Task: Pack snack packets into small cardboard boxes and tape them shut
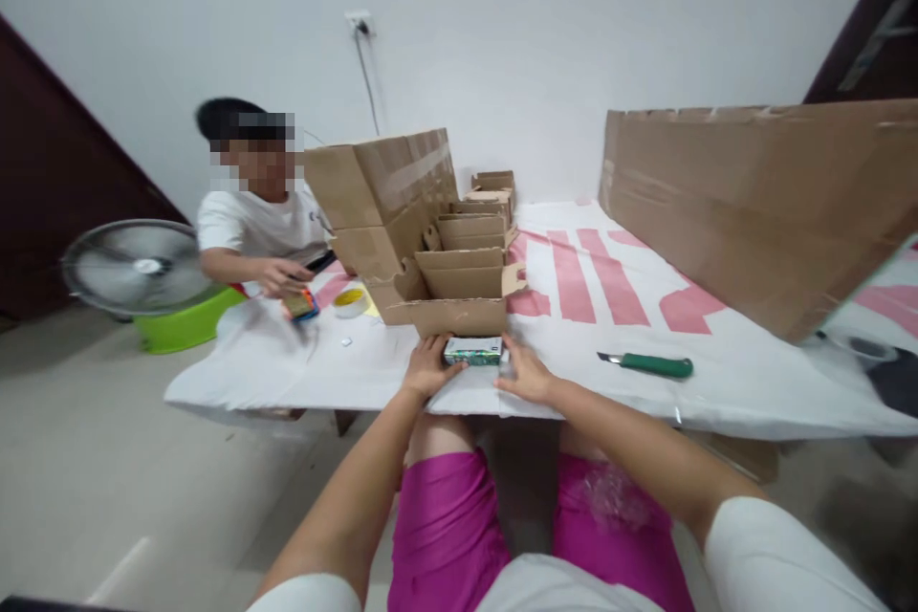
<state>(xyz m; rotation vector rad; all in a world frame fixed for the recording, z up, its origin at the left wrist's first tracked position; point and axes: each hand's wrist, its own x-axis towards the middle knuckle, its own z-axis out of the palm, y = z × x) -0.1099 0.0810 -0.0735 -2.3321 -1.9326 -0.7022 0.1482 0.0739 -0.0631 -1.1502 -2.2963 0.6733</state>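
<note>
A small flat packet (472, 350) with a green and white printed top lies on the white table cover (373, 373), right in front of a row of folded cardboard boxes (459, 282). My left hand (428, 366) grips the packet's left end with curled fingers. My right hand (526, 371) grips its right end the same way. Both forearms reach forward over my pink shorts.
A green-handled utility knife (649, 364) lies to the right. A large flat cardboard sheet (760, 201) leans at the right. A bigger carton (391, 191) stands behind the small boxes. At the left another person (258, 229) handles a small box, near a tape roll (351, 300) and a fan (136, 268).
</note>
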